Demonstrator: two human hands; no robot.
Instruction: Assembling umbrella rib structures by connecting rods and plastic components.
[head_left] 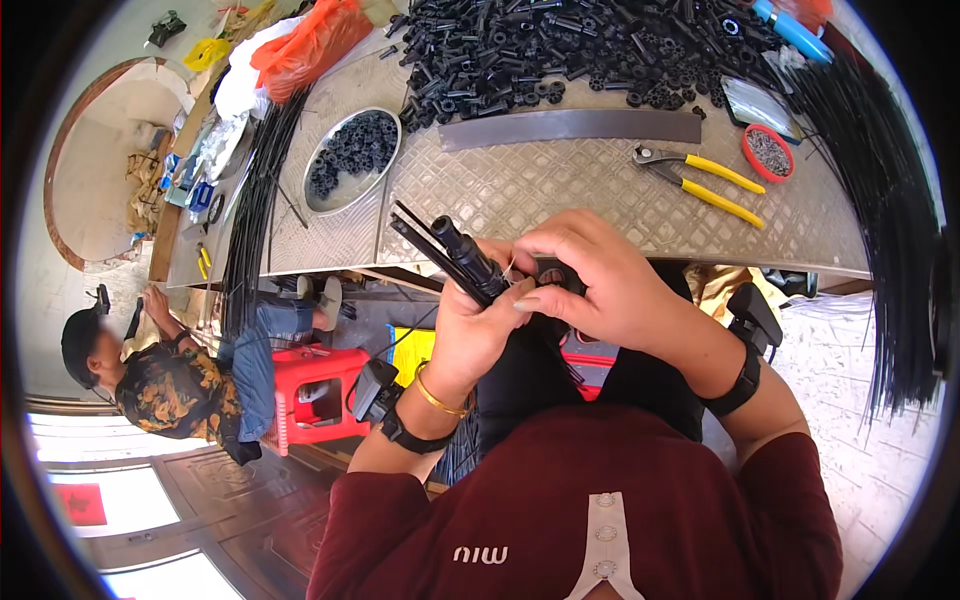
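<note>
Left hand [470, 325] wrapped around a bundle of thin black rods with a black plastic cylindrical fitting [462, 255] at its upper end, fingers pressed together around it. Bundle held in the air just off the near edge of the patterned metal worktable [560, 195], tilted up and to the left. Right hand [590, 280] just beside the left one and touching it, thumb and fingertips pinched at the same bundle; exactly what is caught between them hidden by the fingers. Gold bangle and black strap on the left wrist, black strap with a small device on the right.

On the worktable: large heap of small black plastic parts [570, 50] along the far edge; flat grey metal strip [570, 128] just in front of it; oval steel tray of black ring-shaped pieces [352, 160] toward the left edge; yellow-handled pliers [700, 180] toward the right edge, small round red dish of tiny metal bits [767, 152] near them. Long black rods [870, 200] hanging over the right edge. Beyond the left edge, another person in a patterned shirt [170, 385] seated by a red plastic stool [315, 390].
</note>
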